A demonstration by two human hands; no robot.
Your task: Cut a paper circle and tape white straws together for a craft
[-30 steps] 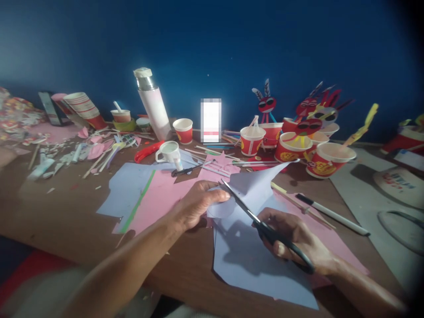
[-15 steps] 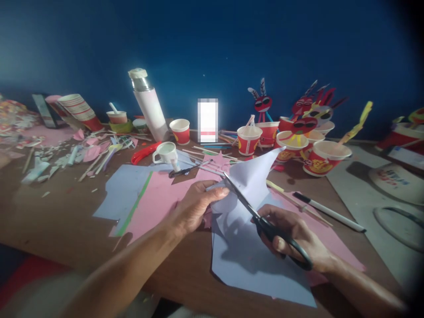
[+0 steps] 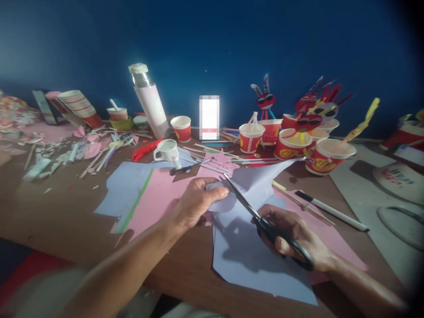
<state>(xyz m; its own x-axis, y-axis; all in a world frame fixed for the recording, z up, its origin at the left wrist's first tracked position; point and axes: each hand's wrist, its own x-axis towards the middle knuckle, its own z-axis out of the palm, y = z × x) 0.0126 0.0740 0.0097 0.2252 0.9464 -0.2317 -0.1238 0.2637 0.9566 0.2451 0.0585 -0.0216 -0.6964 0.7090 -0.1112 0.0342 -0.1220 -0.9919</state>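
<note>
My left hand (image 3: 202, 198) pinches a piece of pale lilac paper (image 3: 261, 181) between thumb and fingers. From the grip, this paper rises to a pointed corner on the right. My right hand (image 3: 291, 234) is closed around the black handles of a pair of scissors (image 3: 245, 203). The narrow blades cross the paper just right of my left thumb, their tips close to it. Below both hands lies a larger lilac sheet (image 3: 258, 274) on the table. Pink paper (image 3: 159, 194) is under my left wrist, and a pink star (image 3: 220, 159) lies beyond the fingers.
A white mug (image 3: 167, 152), a leaning flask (image 3: 150, 106) and red paper cups (image 3: 251, 137) stand farther back. A second pair of scissors (image 3: 188, 167) lies beside the mug. On the right is a marker (image 3: 331, 210); paper scraps (image 3: 92, 150) cover the left side.
The lilac paper's free corner has swung right and flattened lower. A rounded part now shows beside my left thumb. The scissors stay almost in place, and the whole view has shifted slightly.
</note>
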